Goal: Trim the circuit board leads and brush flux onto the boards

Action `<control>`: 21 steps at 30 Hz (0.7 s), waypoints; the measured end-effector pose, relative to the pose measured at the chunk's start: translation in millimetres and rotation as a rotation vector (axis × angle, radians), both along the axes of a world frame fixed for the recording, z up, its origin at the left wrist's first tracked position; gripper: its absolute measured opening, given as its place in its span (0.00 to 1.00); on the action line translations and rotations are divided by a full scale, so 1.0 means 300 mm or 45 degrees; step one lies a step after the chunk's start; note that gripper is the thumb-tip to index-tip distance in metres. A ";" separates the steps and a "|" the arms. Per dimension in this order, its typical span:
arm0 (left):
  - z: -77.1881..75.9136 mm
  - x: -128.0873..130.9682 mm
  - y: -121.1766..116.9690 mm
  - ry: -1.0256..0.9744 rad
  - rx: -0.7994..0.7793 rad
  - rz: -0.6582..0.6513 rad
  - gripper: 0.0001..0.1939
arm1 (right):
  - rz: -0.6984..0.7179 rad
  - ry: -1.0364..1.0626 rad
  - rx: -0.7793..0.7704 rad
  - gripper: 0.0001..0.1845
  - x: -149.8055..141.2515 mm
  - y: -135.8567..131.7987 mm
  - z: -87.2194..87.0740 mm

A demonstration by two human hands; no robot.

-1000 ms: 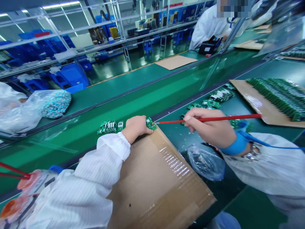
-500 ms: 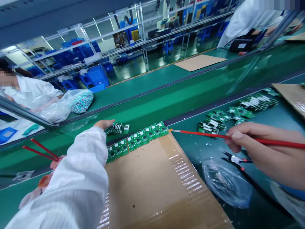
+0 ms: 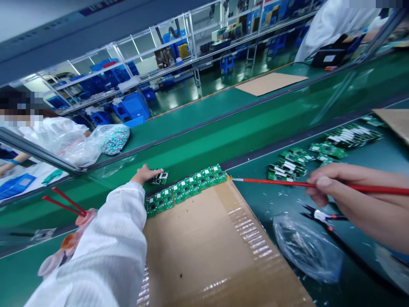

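Observation:
My right hand (image 3: 345, 200) is closed around a thin red-handled brush (image 3: 275, 182). The brush tip sits at the right end of a row of green circuit boards (image 3: 191, 184) laid along the far edge of a cardboard sheet (image 3: 198, 247). At the far side, my left hand (image 3: 145, 174) is closed on a small stack of circuit boards (image 3: 162, 177), its thumb lying across them; the other fingers are mostly hidden. Cutting pliers (image 3: 319, 214) and a clear plastic bag (image 3: 306, 251) of small parts lie below my right hand.
More circuit boards (image 3: 354, 134) are piled at the right. Small pink cups (image 3: 79, 226) with red sticks stand left of my sleeve. A green conveyor belt (image 3: 204, 140) runs beyond the bench. Across it are co-workers in white and a bag of small beads (image 3: 116, 138).
My left hand has moved onto the stack of boards, which its thumb now covers in part. The brush tip stays by the row's right end. The view has shifted slightly.

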State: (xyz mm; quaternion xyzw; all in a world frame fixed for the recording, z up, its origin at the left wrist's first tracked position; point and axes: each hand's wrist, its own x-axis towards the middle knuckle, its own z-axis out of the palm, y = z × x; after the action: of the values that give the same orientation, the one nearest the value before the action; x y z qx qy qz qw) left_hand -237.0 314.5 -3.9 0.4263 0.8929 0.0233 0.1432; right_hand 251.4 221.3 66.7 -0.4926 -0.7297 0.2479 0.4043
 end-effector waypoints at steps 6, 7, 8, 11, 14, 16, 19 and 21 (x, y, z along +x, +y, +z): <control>-0.028 0.054 -0.023 0.114 -0.197 -0.064 0.26 | 0.043 0.038 -0.021 0.22 -0.011 0.000 0.002; -0.032 0.059 -0.029 0.144 -0.213 -0.061 0.27 | 0.041 0.050 -0.031 0.22 -0.010 0.000 0.001; -0.036 0.062 -0.035 0.174 -0.225 -0.055 0.28 | 0.038 0.064 -0.049 0.22 -0.008 0.000 -0.001; -0.035 0.050 -0.045 0.236 -0.244 -0.049 0.27 | 0.032 0.106 -0.109 0.21 -0.002 0.002 -0.006; -0.024 0.008 -0.041 0.236 -0.253 -0.087 0.25 | 0.014 0.130 -0.113 0.21 0.000 0.009 -0.012; -0.016 -0.032 -0.031 0.209 -0.261 -0.126 0.23 | 0.017 0.130 -0.117 0.21 0.001 0.015 -0.020; -0.011 -0.089 -0.015 0.168 -0.275 -0.166 0.20 | 0.030 0.153 -0.174 0.19 0.011 0.022 -0.044; -0.019 -0.116 -0.011 0.163 -0.288 -0.160 0.20 | 0.012 0.158 -0.204 0.17 0.021 0.025 -0.064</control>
State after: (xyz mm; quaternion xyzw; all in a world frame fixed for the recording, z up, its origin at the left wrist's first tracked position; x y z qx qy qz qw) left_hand -271.7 311.4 -9.6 0.4630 0.8687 -0.1137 0.1343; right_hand 257.7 228.6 47.6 -0.5036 -0.6834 0.3375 0.4067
